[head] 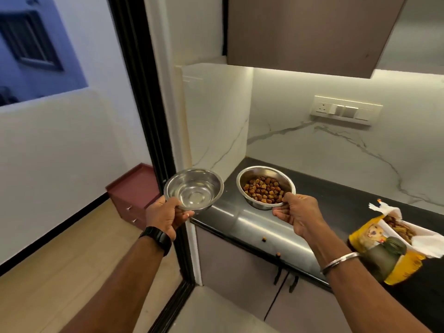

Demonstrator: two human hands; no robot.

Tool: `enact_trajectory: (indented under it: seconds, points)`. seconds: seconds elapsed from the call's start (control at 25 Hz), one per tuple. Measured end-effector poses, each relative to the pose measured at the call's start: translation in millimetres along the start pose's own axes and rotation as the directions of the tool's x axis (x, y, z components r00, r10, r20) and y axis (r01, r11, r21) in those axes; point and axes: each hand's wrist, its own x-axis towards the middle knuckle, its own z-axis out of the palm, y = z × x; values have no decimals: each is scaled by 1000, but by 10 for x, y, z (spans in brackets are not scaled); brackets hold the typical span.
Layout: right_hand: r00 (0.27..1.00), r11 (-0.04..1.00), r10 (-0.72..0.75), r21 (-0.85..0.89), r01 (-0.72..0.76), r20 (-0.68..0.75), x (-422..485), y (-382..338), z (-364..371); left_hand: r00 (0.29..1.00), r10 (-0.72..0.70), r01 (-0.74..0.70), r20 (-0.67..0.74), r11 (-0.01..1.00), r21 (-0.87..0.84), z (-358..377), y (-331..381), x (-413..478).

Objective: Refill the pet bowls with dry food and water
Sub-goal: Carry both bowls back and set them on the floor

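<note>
My left hand (165, 215) grips the near rim of a steel bowl (194, 188) that appears to hold clear water, held in the air left of the counter's end. My right hand (298, 215) grips the near rim of a second steel bowl (265, 186) filled with brown dry kibble, held just above the black counter (336, 203). An open yellow pet food bag (394, 239) lies on the counter at the right, with kibble showing in its torn mouth. A dark glass bottle (384, 253) lies in front of the bag.
Two loose kibble pieces (264, 239) lie near the counter's front edge. Cabinet doors with dark handles (286, 277) sit below the counter, and a brown wall cabinet (312, 32) hangs above. A black door frame (153, 131) stands to the left, with a maroon drawer unit (132, 191) beyond it.
</note>
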Motion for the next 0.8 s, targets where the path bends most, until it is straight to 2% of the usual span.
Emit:
enact_trajectory:
  seconds: [0.36, 0.8]
  points:
    - [971, 993, 44, -117, -17, 237, -329, 216, 1289, 966, 22, -45, -257, 996, -83, -1307, 431, -105]
    - [897, 968, 123, -250, -14, 424, -938, 638, 2822, 895, 65, -131, -441, 984, -120, -2744, 752, -285]
